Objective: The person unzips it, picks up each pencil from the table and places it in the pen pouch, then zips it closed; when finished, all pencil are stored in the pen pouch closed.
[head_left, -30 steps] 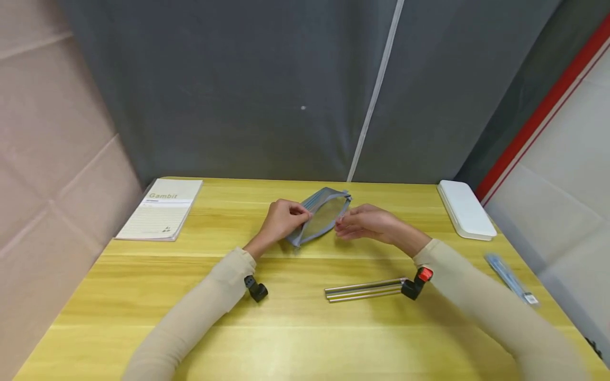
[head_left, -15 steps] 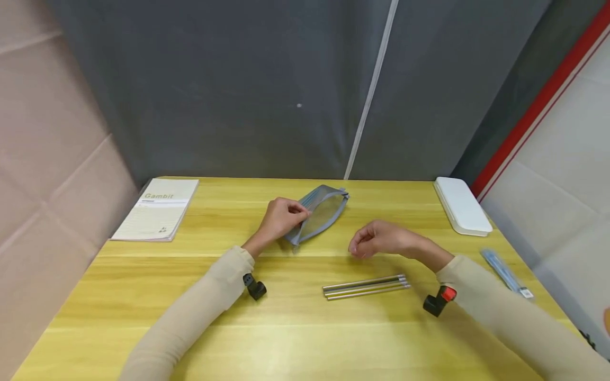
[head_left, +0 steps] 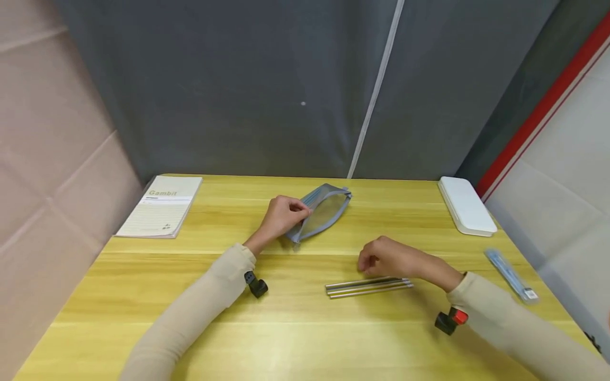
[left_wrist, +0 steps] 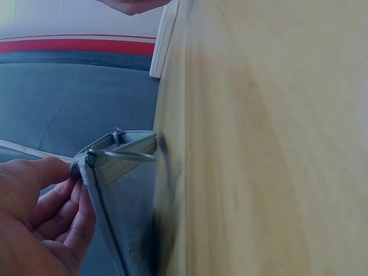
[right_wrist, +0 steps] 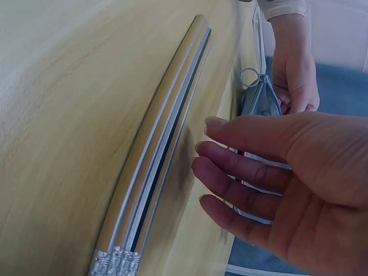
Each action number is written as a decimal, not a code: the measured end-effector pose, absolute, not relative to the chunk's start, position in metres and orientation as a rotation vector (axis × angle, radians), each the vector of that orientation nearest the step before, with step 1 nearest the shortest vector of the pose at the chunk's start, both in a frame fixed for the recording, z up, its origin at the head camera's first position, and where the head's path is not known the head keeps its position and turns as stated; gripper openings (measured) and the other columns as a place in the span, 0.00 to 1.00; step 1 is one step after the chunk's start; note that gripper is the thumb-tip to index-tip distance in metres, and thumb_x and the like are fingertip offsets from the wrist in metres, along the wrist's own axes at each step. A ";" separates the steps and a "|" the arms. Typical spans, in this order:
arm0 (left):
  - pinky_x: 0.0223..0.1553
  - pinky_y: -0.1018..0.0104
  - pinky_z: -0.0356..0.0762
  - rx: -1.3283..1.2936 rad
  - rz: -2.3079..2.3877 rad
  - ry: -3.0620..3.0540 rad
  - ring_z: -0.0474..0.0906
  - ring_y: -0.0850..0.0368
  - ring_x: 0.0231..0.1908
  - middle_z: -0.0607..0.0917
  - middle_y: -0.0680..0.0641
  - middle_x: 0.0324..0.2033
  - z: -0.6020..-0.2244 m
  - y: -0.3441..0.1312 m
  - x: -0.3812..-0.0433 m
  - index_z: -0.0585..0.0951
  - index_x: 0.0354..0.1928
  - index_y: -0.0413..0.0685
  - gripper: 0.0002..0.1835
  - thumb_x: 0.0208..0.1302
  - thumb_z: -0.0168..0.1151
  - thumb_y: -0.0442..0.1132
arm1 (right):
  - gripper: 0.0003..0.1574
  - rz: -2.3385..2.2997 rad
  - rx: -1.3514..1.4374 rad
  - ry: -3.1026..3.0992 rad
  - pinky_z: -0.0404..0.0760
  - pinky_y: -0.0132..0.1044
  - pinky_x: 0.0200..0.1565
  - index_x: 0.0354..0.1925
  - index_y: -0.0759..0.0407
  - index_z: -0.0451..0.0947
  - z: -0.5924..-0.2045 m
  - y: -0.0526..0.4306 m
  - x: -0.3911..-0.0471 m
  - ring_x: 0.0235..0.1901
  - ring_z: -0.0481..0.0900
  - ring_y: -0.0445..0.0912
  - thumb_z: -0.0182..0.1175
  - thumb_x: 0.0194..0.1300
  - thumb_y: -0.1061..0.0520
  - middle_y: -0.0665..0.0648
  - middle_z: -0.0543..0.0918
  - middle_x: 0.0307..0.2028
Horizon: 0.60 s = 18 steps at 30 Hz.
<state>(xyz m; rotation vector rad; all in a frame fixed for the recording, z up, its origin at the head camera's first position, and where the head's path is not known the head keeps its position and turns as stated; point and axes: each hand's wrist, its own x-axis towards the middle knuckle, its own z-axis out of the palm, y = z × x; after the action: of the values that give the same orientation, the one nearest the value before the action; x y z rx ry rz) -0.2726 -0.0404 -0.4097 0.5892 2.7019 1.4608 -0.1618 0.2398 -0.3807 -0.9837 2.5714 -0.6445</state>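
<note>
A grey zip pouch [head_left: 329, 209] lies at the back middle of the table with its mouth gaping and bluish stripes on its side. My left hand [head_left: 284, 216] pinches the pouch's near rim between thumb and fingers; the left wrist view shows the thumb [left_wrist: 49, 171] on the edge. Several slim metallic-looking pencils [head_left: 367, 287] with silver ferrules lie side by side on the table. Just beyond them hovers my right hand [head_left: 395, 258], holding nothing. In the right wrist view its fingers [right_wrist: 241, 169] are loosely bent, apart from the pencils [right_wrist: 155, 138].
A notepad [head_left: 162, 207] marked "Gambit" lies at the back left. At the back right is a white flat case [head_left: 467, 206], with a clear-blue slim packet [head_left: 511, 275] nearer the right edge. A dark curtain [head_left: 248, 95] hangs behind the wooden table [head_left: 238, 344].
My right hand has left the pouch's rim and moved right and toward me, over to the pencils. My left hand stays on the pouch, which keeps its place.
</note>
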 end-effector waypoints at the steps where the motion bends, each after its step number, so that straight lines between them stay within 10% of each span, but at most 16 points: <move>1: 0.31 0.67 0.81 0.592 1.458 2.703 0.83 0.61 0.24 0.91 0.48 0.28 -0.409 -0.040 -0.272 0.91 0.33 0.48 0.07 0.63 0.71 0.43 | 0.06 -0.639 -0.992 2.565 0.80 0.28 0.36 0.36 0.57 0.87 -0.381 0.240 -0.162 0.32 0.79 0.33 0.69 0.60 0.66 0.50 0.88 0.33; 18: 0.29 0.66 0.81 0.582 1.454 2.703 0.83 0.60 0.24 0.90 0.49 0.28 -0.410 -0.039 -0.272 0.91 0.33 0.50 0.08 0.64 0.70 0.44 | 0.07 -0.616 -1.030 2.539 0.77 0.27 0.34 0.34 0.55 0.84 -0.393 0.240 -0.159 0.29 0.73 0.32 0.68 0.60 0.67 0.46 0.81 0.29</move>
<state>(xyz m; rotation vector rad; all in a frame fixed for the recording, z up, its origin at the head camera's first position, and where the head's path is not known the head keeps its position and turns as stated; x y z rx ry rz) -0.2719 -0.0391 -0.4102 0.5815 2.7027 1.4540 -0.1587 0.2399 -0.3931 -1.0299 2.5385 -0.6164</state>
